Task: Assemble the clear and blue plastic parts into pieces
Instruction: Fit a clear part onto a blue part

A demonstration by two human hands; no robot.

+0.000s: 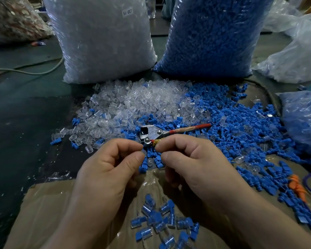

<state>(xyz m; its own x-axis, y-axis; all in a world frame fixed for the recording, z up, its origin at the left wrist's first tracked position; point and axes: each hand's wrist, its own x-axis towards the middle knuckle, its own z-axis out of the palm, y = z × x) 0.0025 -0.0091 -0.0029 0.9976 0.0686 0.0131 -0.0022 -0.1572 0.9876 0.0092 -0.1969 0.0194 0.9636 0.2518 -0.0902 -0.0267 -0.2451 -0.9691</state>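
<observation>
The person holds both hands close together above the heap of loose parts. The left hand (111, 164) is curled, with thumb and forefinger pinched on a small clear cap (143, 152) that just shows at the fingertips. The right hand (188, 159) is also curled with its fingertips pressed together; what it pinches cannot be seen, though it is probably a blue plug. The step in hand seems to be joining one cap with one plug.

The clear parts (142, 103) lie in a pile in front, the blue parts (241, 130) beside them to the right, and a metal tool (153, 133) rests between. Finished pieces (162, 223) lie on the cardboard (48, 207) near the wrists.

The next move calls for lining up the two parts and pushing them straight together, then dropping the piece with the finished ones.
</observation>
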